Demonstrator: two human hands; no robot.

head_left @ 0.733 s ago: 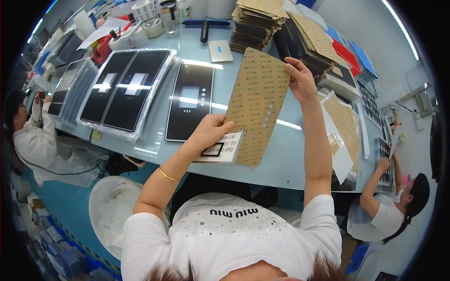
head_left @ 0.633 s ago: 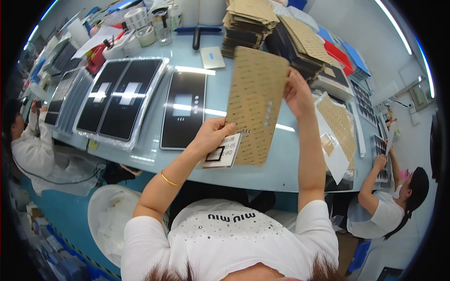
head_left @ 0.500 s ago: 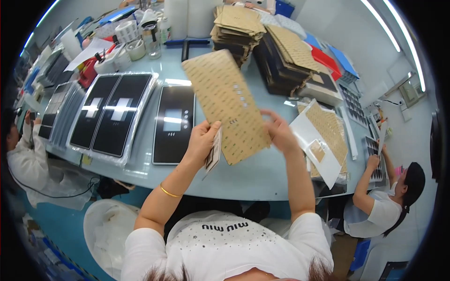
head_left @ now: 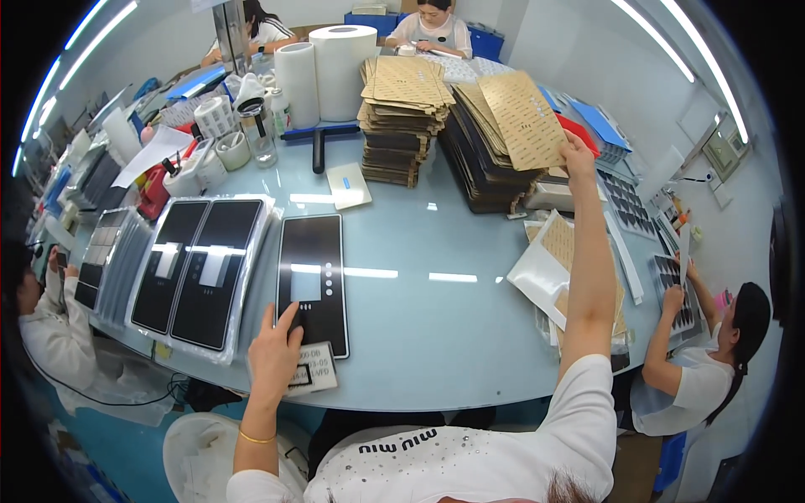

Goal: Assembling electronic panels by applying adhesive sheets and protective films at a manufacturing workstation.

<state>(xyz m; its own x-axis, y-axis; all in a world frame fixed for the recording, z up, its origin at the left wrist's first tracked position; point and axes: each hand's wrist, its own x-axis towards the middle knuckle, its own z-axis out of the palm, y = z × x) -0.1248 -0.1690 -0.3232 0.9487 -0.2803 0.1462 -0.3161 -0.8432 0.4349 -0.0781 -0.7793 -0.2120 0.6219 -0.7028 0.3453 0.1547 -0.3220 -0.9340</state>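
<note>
My right hand (head_left: 577, 156) reaches to the far right and grips the near corner of a tan adhesive-backing sheet (head_left: 521, 121) with a dashed pattern. That sheet lies over the top of the right stack of similar panels (head_left: 478, 163). Near the table's front edge, my left hand (head_left: 275, 350) has its index finger and thumb spread at the lower end of a glossy black panel (head_left: 312, 251). A white printed card (head_left: 320, 375) with a black-framed window is tucked under this hand; the fingers behind it are hidden. The panel lies flat, with a pale window and round cut-outs.
Two black panels (head_left: 191, 285) lie in clear film at the left. Another tall stack (head_left: 404, 126) stands at the back, beside white rolls (head_left: 342, 75) and a squeegee (head_left: 319, 151). White and tan sheets (head_left: 541, 260) lie at right. Co-workers sit around the table.
My right hand has carried the tan sheet away to the far right, onto the stack. My left hand has let go of the sheet and moved left, down to the black panel. The view has shifted.
</note>
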